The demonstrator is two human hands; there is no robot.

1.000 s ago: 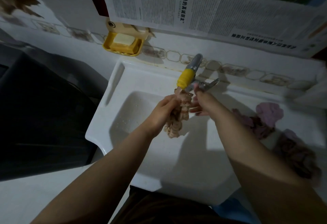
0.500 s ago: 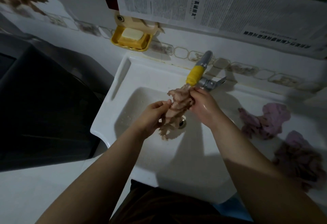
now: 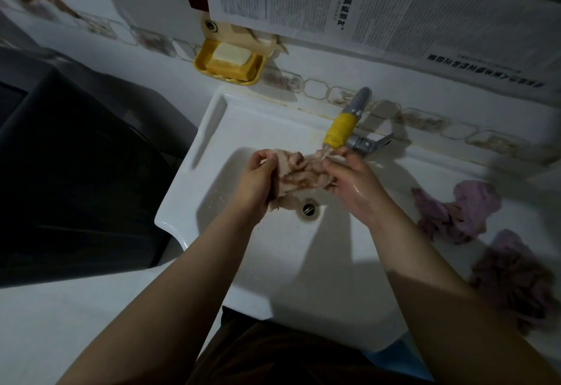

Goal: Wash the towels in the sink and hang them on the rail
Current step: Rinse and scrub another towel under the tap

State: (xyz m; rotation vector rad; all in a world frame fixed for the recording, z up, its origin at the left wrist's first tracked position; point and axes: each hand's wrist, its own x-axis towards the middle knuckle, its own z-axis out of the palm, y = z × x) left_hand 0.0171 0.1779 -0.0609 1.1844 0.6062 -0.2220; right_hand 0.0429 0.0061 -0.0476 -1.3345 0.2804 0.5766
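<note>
the white sink (image 3: 212, 141) is the biggest thing here, with its drain (image 3: 309, 209) near the middle of the bowl. two more purple towels (image 3: 461, 208) lie on the ledge at the right, well apart from the hands.

the pink towel (image 3: 299, 173) is bunched up and stretched sideways between both hands, above the drain. its long way runs left to right, so each hand has one end. the right end is just under the yellow tap (image 3: 339, 130), where water comes out (the stream is thin and hard to see).

the left hand (image 3: 258, 178) has its fingers curled tight round the left end. the right hand (image 3: 349, 181) pinches the right end with bent fingers.

i think the next move is rubbing or twisting, and the hands would need to push toward each other along that line. the rail is not in view.
</note>
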